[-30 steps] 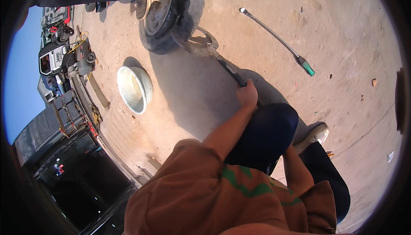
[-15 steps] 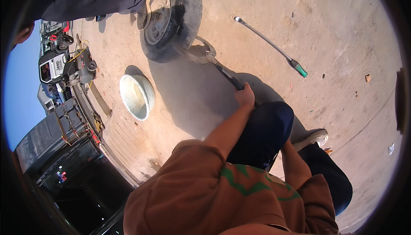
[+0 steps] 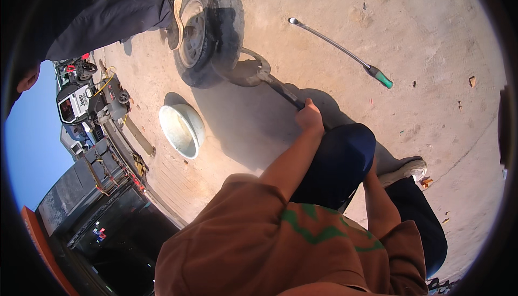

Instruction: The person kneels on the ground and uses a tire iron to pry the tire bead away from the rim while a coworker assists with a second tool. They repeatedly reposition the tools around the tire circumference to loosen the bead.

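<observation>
My left hand (image 3: 310, 117) is closed around the handle of a long metal pincer tool (image 3: 253, 75) with wide curved jaws. The jaws reach the tread side of a worn tyre on a steel rim (image 3: 226, 26); their exact contact is hard to make out. A co-worker's shoe (image 3: 177, 21) presses against the rim. My right forearm (image 3: 380, 201) runs down behind my bent knee (image 3: 345, 150), which hides the hand and whatever it touches. Right of the tyre lies a long tyre lever (image 3: 340, 53) with a green grip.
A whitish tub (image 3: 183, 131) stands on the concrete left of my knee. Farther left are a wheeled machine (image 3: 110, 104) with a yellow hose, a white-and-black vehicle (image 3: 75, 102) and a dark shopfront (image 3: 116, 236). Small debris (image 3: 472, 81) dots the ground at right.
The view has turned slightly, shifting the tyre, tub and lever in the picture. My left hand keeps its hold on the pincer tool, and the co-worker's shoe stays on the rim.
</observation>
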A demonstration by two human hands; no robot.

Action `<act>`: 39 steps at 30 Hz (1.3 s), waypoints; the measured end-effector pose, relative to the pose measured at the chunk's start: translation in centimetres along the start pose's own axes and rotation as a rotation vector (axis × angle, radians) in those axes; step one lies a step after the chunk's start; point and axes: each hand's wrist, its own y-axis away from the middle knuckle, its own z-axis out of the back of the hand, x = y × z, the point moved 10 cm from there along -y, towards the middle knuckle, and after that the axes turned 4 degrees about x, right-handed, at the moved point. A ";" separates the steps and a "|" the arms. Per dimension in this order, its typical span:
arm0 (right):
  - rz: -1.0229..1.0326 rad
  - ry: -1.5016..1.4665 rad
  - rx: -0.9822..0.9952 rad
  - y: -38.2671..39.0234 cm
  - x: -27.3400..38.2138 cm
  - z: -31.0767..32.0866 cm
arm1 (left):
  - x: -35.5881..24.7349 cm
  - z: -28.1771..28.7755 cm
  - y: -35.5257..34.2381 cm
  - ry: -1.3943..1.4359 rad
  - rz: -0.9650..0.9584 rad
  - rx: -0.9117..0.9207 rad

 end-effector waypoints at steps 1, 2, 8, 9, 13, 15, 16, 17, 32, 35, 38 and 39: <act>-0.061 -0.009 0.006 -0.2 0.5 -0.1 | 0.5 -0.4 0.1 -0.004 0.028 0.026; -0.096 -0.017 0.029 -0.3 1.0 -0.2 | 1.1 -0.8 0.1 -0.017 0.058 0.049; -0.141 -0.046 0.002 -1.1 1.3 -0.1 | -0.4 -1.3 -1.4 -0.227 -0.258 -0.002; -0.218 -0.018 -0.003 -0.7 0.5 -0.2 | -0.6 -1.5 -1.4 -0.323 -0.304 -0.012; -0.064 0.142 0.024 -0.7 2.5 -0.3 | -1.9 -3.0 -0.5 -0.650 -0.531 -0.009; -0.106 0.232 0.065 -0.8 3.0 -0.4 | -2.3 -2.9 -0.1 -0.736 -0.581 -0.043; -0.054 0.255 0.083 -1.0 4.1 -0.6 | -2.5 -2.9 0.0 -0.744 -0.590 -0.040; -0.026 0.291 0.105 -1.1 5.0 -0.7 | -2.7 -2.9 0.1 -0.752 -0.596 -0.036; -0.117 -0.015 0.067 -1.3 1.3 -0.2 | -1.2 -0.9 -0.4 -0.164 -0.184 -0.053; -0.058 -0.177 0.015 -1.7 -1.7 0.0 | -0.7 -0.6 -0.1 0.153 -0.129 -0.057; 0.058 -0.152 0.008 -2.1 -1.6 0.6 | -0.9 -0.1 0.3 0.199 -0.133 -0.082; 0.082 -0.116 0.013 -2.2 -1.1 0.5 | -1.0 -0.3 0.3 0.216 -0.106 -0.080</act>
